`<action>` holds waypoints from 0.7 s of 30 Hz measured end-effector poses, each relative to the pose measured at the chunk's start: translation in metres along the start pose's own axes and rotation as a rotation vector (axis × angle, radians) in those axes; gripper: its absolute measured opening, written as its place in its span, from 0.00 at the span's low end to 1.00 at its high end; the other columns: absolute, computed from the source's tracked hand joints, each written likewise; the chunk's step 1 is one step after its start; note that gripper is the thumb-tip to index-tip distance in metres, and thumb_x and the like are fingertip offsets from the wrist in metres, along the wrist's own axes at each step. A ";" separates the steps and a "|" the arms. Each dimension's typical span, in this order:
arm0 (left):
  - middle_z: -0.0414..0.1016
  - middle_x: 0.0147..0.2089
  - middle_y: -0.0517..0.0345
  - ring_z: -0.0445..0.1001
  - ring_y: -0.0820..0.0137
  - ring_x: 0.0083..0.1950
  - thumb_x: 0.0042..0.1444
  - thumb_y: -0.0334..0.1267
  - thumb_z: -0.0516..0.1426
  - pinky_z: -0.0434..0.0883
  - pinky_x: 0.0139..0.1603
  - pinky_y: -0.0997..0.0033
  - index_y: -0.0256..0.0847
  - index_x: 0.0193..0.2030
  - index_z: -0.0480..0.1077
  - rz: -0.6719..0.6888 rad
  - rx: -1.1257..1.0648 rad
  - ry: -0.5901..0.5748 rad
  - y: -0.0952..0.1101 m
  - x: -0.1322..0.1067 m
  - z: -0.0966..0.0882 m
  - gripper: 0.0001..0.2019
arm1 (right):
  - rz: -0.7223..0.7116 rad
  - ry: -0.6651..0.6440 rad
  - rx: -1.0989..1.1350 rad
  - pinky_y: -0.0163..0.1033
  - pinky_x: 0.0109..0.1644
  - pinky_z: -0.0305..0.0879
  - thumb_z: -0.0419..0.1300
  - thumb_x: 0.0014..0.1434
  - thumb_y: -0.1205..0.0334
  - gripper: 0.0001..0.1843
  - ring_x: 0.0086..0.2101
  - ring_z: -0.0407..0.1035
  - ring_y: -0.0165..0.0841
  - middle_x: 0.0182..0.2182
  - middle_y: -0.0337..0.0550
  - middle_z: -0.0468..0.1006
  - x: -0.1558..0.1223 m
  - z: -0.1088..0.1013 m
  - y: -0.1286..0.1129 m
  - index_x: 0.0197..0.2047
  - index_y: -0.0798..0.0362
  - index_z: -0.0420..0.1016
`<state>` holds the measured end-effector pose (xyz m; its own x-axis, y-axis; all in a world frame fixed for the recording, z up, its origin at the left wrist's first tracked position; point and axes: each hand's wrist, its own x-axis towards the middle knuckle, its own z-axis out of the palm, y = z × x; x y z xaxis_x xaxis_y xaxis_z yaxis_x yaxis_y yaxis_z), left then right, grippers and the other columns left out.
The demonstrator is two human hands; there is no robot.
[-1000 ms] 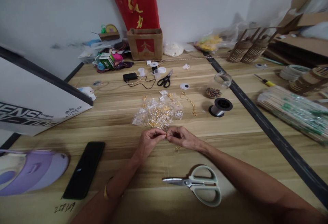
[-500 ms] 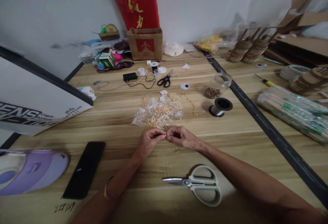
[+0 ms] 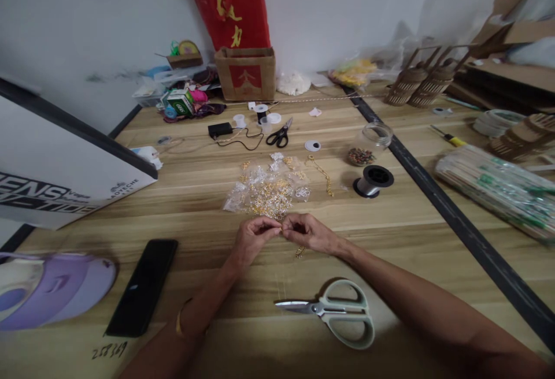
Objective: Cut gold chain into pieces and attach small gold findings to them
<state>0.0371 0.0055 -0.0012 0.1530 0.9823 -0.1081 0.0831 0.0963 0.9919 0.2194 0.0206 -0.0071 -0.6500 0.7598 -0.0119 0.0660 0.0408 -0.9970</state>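
Note:
My left hand (image 3: 256, 239) and my right hand (image 3: 309, 233) meet at the fingertips, both pinched closed. A tiny gold-coloured speck shows where they meet, too small to name. Faint clear threads trail below toward the table. Under my right hand a short piece of gold chain (image 3: 300, 252) shows; the hand hides the rest of it, if there is more. Just beyond my fingers lies a pile of small gold and silver jewellery findings (image 3: 272, 194), partly in clear bags. White-handled scissors (image 3: 347, 312) rest nearer me, and a longer gold chain (image 3: 321, 175) lies behind my right hand.
A spool of clear line (image 3: 373, 181) and a jar of beads (image 3: 368, 145) stand to the right. Black scissors (image 3: 281, 134) lie farther back. A black phone (image 3: 142, 288) and a purple appliance (image 3: 65, 289) are at left, with a large white box (image 3: 69, 165) behind.

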 end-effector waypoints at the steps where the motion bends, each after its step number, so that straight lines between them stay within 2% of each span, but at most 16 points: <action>1: 0.77 0.26 0.58 0.72 0.72 0.29 0.41 0.33 0.64 0.68 0.33 0.76 0.36 0.27 0.76 0.005 -0.002 0.003 0.000 0.000 0.000 0.05 | -0.002 0.000 0.000 0.32 0.25 0.45 0.56 0.58 0.53 0.14 0.22 0.49 0.24 0.21 0.32 0.57 0.000 0.000 0.000 0.31 0.56 0.65; 21: 0.77 0.27 0.58 0.73 0.72 0.30 0.42 0.32 0.63 0.70 0.33 0.76 0.36 0.27 0.75 0.032 0.016 -0.010 0.002 -0.001 0.001 0.04 | -0.004 0.007 0.007 0.32 0.25 0.45 0.56 0.58 0.53 0.14 0.22 0.49 0.24 0.21 0.32 0.58 0.001 0.000 0.002 0.31 0.56 0.65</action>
<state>0.0377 0.0046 0.0006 0.1661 0.9831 -0.0768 0.0936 0.0618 0.9937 0.2191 0.0210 -0.0091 -0.6449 0.7643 -0.0071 0.0578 0.0395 -0.9975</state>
